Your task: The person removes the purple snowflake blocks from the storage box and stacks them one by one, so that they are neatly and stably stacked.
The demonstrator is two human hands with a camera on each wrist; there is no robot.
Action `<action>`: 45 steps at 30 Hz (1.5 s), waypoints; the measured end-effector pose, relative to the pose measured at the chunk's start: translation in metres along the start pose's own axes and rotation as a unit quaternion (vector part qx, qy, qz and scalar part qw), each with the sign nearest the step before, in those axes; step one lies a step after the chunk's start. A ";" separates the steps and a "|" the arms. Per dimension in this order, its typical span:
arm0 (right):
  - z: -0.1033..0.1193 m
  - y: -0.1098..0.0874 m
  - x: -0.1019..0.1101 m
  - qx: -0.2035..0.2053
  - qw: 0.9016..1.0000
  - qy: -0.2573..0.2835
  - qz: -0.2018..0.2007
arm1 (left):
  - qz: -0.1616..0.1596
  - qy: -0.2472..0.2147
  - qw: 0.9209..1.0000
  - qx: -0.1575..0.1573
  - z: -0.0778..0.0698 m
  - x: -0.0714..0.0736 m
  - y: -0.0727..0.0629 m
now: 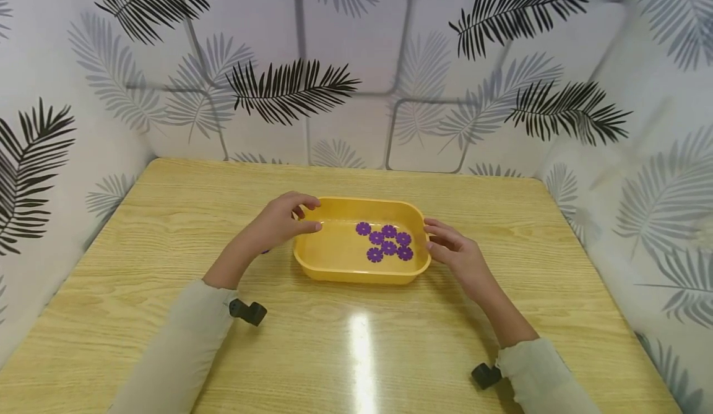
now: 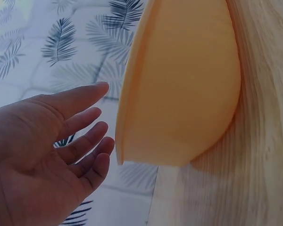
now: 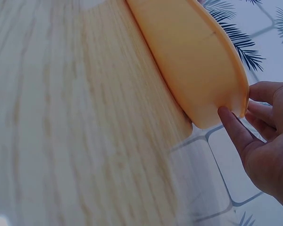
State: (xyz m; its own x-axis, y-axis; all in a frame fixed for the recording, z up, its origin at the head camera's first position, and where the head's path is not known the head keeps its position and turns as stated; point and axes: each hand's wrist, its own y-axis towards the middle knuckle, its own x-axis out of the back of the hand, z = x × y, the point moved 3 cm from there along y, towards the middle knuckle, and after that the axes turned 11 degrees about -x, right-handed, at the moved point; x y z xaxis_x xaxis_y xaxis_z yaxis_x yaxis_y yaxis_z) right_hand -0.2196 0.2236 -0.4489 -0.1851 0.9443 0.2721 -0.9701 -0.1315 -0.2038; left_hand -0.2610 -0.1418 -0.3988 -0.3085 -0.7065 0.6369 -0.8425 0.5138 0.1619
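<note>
A yellow plastic tub stands on the wooden table, holding several purple notched discs grouped toward its right side. My left hand hovers at the tub's left end, thumb and fingers spread around the rim. In the left wrist view that hand is loosely bent, with a narrow gap beside the tub's wall. At the right end, my right hand touches the tub with its fingertips. The right wrist view shows its thumb against the outer wall and other fingertips by the rim.
A sliver of something purple shows beside the left wrist, mostly hidden by the arm. Behind the light wood table hangs a white backdrop with leaf prints, also along both sides. Black camera mounts sit on both wrists.
</note>
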 end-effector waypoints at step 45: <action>0.001 0.001 0.001 0.003 1.000 -0.014 -0.008 | 0.110 0.041 0.993 0.001 0.000 -0.086 0.072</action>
State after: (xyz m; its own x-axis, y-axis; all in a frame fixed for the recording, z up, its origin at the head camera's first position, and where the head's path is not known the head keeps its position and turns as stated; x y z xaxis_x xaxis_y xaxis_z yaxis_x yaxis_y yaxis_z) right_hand -0.2206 0.2241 -0.4477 -0.1735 0.9376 0.3014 -0.9739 -0.1179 -0.1940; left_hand -0.2948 -0.0439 -0.4419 -0.4477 -0.5351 0.7164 -0.7595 0.6504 0.0113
